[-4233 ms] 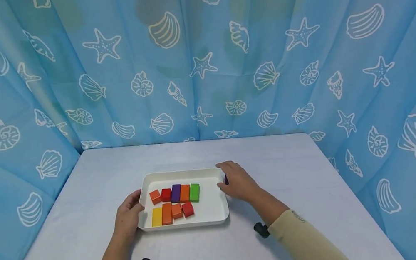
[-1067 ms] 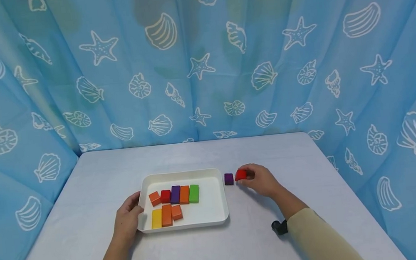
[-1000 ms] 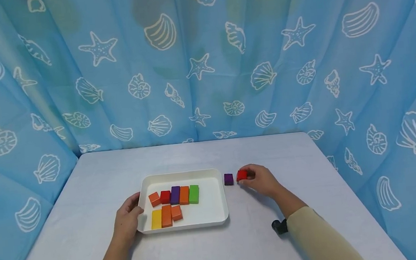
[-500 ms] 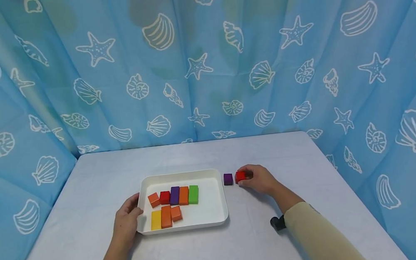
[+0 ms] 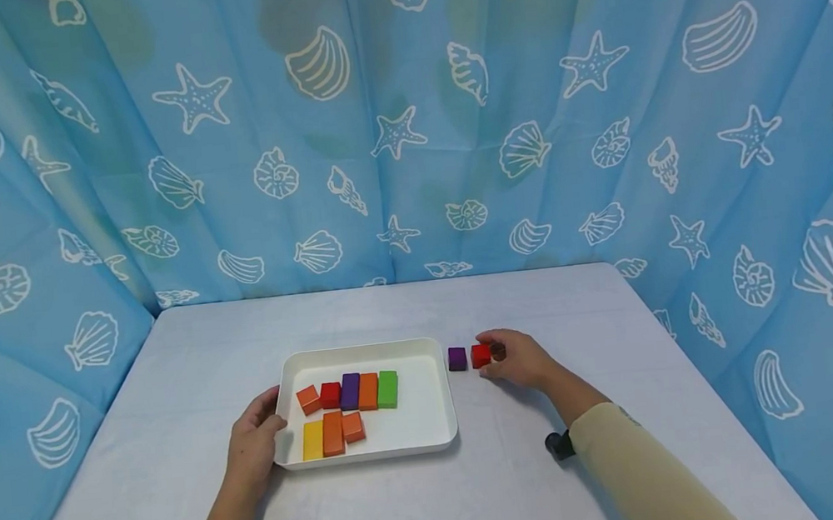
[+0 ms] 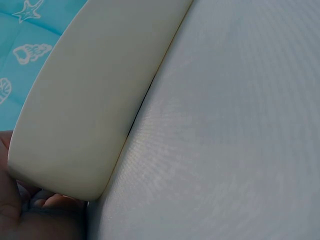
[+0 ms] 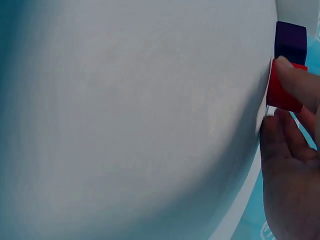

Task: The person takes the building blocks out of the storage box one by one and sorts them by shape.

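Note:
My left hand [image 5: 252, 443] holds the left edge of a white tray [image 5: 428, 409], thumb over the rim; the left wrist view shows the tray's outer wall [image 6: 85, 105] with fingers around its corner. A red cube block [image 5: 481, 356] stands on the table to the right of the tray, a small gap from a purple cube block [image 5: 457, 359]. Around the red block, the fingers of my right hand [image 5: 522, 360] are spread apart, off its sides in the head view. In the right wrist view a fingertip overlaps the red block [image 7: 284, 92].
Inside the tray, a back row has an orange cube [image 5: 309, 399], red cube [image 5: 330, 395], and purple [image 5: 350, 392], orange [image 5: 368, 391] and green [image 5: 387, 389] oblong blocks. Nearer are yellow [image 5: 312, 440] and orange [image 5: 333, 433] oblongs and another orange cube [image 5: 353, 427].
The red block has gone from the tray's front row to the table beside the purple block. My right fingers have just spread away from it. The left hand stays on the tray.

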The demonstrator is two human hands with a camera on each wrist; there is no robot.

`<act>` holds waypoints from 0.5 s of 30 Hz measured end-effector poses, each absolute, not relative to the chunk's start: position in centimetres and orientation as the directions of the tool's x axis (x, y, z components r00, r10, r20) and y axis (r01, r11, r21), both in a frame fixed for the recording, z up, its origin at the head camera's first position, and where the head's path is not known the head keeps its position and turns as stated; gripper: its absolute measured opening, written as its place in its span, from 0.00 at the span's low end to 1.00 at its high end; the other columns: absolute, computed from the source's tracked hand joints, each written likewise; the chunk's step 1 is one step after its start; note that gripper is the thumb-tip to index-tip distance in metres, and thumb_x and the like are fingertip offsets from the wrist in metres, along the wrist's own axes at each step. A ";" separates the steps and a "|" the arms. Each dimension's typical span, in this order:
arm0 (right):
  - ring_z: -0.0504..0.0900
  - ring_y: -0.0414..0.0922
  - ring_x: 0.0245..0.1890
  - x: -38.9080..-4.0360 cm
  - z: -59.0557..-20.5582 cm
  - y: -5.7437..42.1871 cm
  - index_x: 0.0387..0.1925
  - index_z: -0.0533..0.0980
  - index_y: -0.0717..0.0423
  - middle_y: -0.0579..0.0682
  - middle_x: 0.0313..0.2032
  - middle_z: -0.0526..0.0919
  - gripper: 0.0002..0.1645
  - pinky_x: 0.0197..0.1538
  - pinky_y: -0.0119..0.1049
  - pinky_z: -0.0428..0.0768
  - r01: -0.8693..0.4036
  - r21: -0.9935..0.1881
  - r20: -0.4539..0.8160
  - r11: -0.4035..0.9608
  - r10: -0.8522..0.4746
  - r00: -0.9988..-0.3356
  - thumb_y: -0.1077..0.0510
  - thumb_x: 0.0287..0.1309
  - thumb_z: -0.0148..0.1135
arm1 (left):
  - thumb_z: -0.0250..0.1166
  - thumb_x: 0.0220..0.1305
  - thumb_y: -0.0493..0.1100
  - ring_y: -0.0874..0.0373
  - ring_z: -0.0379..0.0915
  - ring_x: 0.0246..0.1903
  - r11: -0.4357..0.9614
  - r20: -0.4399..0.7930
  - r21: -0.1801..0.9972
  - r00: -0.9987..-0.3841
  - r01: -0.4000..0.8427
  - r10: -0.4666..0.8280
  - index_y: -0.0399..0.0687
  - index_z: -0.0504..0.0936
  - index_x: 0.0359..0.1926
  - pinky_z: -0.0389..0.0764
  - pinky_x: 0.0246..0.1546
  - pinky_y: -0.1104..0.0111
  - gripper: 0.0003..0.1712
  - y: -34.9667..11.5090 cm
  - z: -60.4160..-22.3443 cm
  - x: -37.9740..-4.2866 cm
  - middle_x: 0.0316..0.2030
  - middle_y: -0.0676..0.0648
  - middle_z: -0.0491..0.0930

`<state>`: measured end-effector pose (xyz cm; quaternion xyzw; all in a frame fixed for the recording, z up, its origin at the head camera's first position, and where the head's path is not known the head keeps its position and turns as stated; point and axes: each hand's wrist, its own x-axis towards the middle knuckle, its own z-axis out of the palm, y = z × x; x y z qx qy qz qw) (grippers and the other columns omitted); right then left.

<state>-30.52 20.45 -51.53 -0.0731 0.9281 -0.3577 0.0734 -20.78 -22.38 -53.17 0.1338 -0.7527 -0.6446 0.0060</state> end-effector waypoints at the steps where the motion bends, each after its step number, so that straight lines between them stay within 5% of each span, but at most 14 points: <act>1: 0.79 0.58 0.63 -30.5 -51.4 20.4 0.71 0.76 0.55 0.58 0.64 0.80 0.39 0.65 0.55 0.80 -0.083 -0.666 -0.086 0.741 -0.187 -0.979 0.61 0.58 0.79 | 0.50 0.71 0.32 0.39 0.53 0.79 0.135 -0.163 0.972 -0.964 -0.194 -0.208 0.37 0.63 0.80 0.59 0.77 0.47 0.37 -22.4 -53.1 -20.8 0.80 0.36 0.60; 7: 0.65 0.61 0.77 -30.5 -51.4 20.2 0.78 0.69 0.50 0.59 0.76 0.69 0.52 0.71 0.63 0.71 -0.083 -0.616 -0.114 0.783 -0.193 -0.975 0.58 0.53 0.83 | 0.50 0.70 0.32 0.40 0.53 0.79 0.132 -0.167 0.971 -0.963 -0.198 -0.211 0.38 0.63 0.80 0.58 0.77 0.47 0.37 -22.6 -53.1 -20.8 0.80 0.37 0.60; 15: 0.62 0.60 0.78 -30.5 -50.8 19.7 0.80 0.66 0.46 0.56 0.78 0.66 0.57 0.70 0.62 0.73 -0.094 -0.596 -0.111 0.798 -0.198 -0.974 0.56 0.51 0.85 | 0.51 0.70 0.32 0.40 0.53 0.79 0.133 -0.179 0.969 -0.960 -0.210 -0.215 0.38 0.64 0.80 0.58 0.78 0.47 0.37 -22.5 -52.9 -20.9 0.79 0.37 0.61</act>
